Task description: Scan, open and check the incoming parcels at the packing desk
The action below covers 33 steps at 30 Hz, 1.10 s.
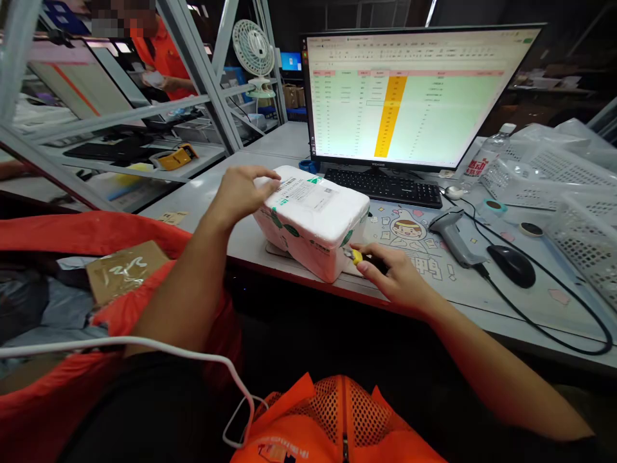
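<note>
At the packing station, we steady one white foam box (pixel 313 218) with our left hand (pixel 241 190), fingers spread flat over its near-left top edge, not clenched around anything. Our right hand (pixel 393 273) pinches a small yellow-tipped cutter (pixel 357 257) against the box's lower right corner; the box sits tilted on the table (pixel 482 302), just in front of the keyboard (pixel 383 186). We judge the risk plain: the box rests near the table's front edge, and a hard push from the blade could slide it off, or the tip could slip toward the fingers holding it. Foam also crumbles if the blade digs too deep. We count one monitor (pixel 414 96), one keyboard, one barcode scanner (pixel 453 235), one black mouse (pixel 511 265), one water bottle (pixel 489 154), two tape rolls (pixel 495 207), several white baskets (pixel 569 186), and one desk fan (pixel 253 54). Another person in orange (pixel 164 58) works behind the shelving.
</note>
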Each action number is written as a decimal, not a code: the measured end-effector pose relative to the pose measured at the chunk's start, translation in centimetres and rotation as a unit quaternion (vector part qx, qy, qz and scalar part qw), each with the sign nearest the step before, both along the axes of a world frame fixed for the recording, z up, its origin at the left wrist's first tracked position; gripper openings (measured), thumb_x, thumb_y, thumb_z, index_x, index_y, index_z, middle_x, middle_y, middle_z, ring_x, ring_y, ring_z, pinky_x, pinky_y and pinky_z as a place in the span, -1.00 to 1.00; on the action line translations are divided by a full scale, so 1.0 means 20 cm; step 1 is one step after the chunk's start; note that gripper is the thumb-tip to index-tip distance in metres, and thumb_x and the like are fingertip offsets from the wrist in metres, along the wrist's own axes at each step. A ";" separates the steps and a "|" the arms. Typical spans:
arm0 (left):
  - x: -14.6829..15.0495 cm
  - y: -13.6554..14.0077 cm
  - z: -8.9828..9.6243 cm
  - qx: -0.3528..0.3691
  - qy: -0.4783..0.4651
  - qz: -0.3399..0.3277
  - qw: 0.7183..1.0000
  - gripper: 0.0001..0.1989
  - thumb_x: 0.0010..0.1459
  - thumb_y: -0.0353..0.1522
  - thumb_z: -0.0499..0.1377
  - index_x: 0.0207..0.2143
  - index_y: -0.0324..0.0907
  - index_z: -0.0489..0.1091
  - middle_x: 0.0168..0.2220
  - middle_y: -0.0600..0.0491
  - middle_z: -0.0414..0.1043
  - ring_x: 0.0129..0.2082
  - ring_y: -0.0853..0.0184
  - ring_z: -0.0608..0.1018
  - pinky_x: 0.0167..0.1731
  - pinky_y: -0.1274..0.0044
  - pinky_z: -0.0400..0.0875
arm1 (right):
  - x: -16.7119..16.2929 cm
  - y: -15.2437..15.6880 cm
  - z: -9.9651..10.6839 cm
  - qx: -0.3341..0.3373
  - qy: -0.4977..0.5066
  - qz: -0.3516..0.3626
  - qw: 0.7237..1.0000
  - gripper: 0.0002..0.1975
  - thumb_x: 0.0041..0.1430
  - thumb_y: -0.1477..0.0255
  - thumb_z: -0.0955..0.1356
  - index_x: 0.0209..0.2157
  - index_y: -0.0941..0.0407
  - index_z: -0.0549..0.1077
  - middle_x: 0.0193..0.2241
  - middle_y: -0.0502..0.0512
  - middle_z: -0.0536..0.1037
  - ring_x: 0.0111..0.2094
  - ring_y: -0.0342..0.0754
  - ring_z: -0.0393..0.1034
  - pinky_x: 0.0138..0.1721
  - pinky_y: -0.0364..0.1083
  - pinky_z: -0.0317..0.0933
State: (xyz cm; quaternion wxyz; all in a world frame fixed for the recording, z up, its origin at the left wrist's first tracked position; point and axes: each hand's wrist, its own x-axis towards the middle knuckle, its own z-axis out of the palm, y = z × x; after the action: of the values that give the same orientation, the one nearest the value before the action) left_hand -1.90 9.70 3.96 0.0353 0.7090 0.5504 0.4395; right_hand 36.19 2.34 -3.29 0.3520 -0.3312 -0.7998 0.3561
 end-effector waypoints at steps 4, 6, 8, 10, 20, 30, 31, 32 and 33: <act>0.34 -0.22 -0.05 0.095 -0.037 -0.025 0.994 -0.71 0.37 -0.09 0.25 -0.12 -0.06 0.67 -0.06 -0.02 0.69 -0.01 0.08 0.68 0.10 0.25 0.51 | -0.01 -0.03 0.08 0.135 -0.102 0.003 0.986 -0.68 0.46 0.14 0.35 -0.05 0.10 0.55 -0.18 0.17 0.68 -0.23 0.03 0.56 -0.20 -0.04 0.31; 0.53 -0.35 -0.12 0.124 -0.036 -0.041 0.991 -0.73 0.44 -0.15 0.20 -0.13 -0.07 0.64 -0.04 0.00 0.69 0.03 0.12 0.67 0.18 0.22 0.43 | 0.00 0.00 0.12 0.192 -0.145 0.011 0.971 -0.67 0.48 0.13 0.34 -0.07 0.11 0.56 -0.26 0.14 0.66 -0.31 0.00 0.52 -0.27 -0.07 0.24; 0.66 -0.41 -0.21 0.169 -0.033 -0.025 0.985 -0.73 0.50 -0.22 0.13 -0.15 -0.06 0.61 -0.06 0.04 0.69 0.06 0.13 0.65 0.27 0.16 0.30 | 0.01 0.03 0.17 0.245 -0.175 0.019 0.953 -0.66 0.48 0.13 0.35 -0.05 0.13 0.56 -0.25 0.15 0.66 -0.31 0.01 0.51 -0.28 -0.07 0.20; 0.73 -0.40 -0.29 0.230 -0.037 0.003 0.973 -0.68 0.53 -0.23 0.05 -0.19 -0.05 0.58 -0.10 0.04 0.69 0.04 0.13 0.65 0.27 0.14 0.26 | 0.00 0.06 0.21 0.279 -0.202 0.030 0.938 -0.64 0.48 0.13 0.35 -0.07 0.14 0.57 -0.25 0.17 0.66 -0.33 0.00 0.50 -0.30 -0.07 0.16; 0.72 -0.30 -0.40 0.289 -0.058 0.026 0.955 -0.58 0.53 -0.18 -0.04 -0.26 -0.02 0.56 -0.21 0.03 0.69 -0.09 0.11 0.64 0.12 0.12 0.31 | -0.01 0.11 0.29 0.292 -0.259 0.073 0.918 -0.60 0.47 0.08 0.34 -0.09 0.12 0.61 -0.26 0.17 0.67 -0.37 -0.02 0.48 -0.36 -0.07 0.08; 0.73 -0.30 -0.39 0.309 -0.068 0.018 0.948 -0.64 0.52 -0.24 0.00 -0.27 -0.01 0.55 -0.21 0.08 0.69 -0.13 0.14 0.64 0.08 0.12 0.30 | 0.02 0.14 0.31 0.279 -0.263 0.070 0.921 -0.60 0.48 0.07 0.34 -0.07 0.11 0.63 -0.23 0.16 0.69 -0.29 0.04 0.57 -0.30 -0.04 0.16; 0.73 -0.30 -0.39 0.306 -0.067 0.021 0.949 -0.63 0.52 -0.23 0.00 -0.28 -0.01 0.54 -0.22 0.08 0.69 -0.13 0.13 0.64 0.08 0.12 0.30 | 0.02 0.14 0.32 0.276 -0.265 0.074 0.921 -0.60 0.48 0.07 0.34 -0.06 0.11 0.62 -0.22 0.17 0.70 -0.27 0.05 0.58 -0.29 -0.04 0.18; 0.73 -0.30 -0.39 0.301 -0.065 0.025 0.951 -0.62 0.52 -0.22 -0.01 -0.29 -0.01 0.54 -0.22 0.08 0.69 -0.13 0.13 0.64 0.09 0.11 0.29 | 0.02 0.15 0.32 0.275 -0.265 0.078 0.921 -0.60 0.48 0.07 0.34 -0.05 0.11 0.62 -0.21 0.17 0.70 -0.26 0.05 0.58 -0.28 -0.04 0.19; 0.73 -0.30 -0.39 0.297 -0.063 0.029 0.952 -0.60 0.52 -0.20 -0.02 -0.30 -0.01 0.54 -0.23 0.07 0.69 -0.13 0.12 0.64 0.10 0.10 0.29 | 0.02 0.16 0.32 0.276 -0.264 0.081 0.921 -0.60 0.48 0.08 0.34 -0.05 0.11 0.62 -0.21 0.16 0.70 -0.25 0.05 0.58 -0.27 -0.04 0.20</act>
State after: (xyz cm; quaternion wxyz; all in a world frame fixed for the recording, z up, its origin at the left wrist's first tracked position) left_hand 12.79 3.64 -3.78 -0.1551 0.6417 0.4122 0.6279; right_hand 36.66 5.49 3.09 0.1755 -0.2367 -0.9544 0.0479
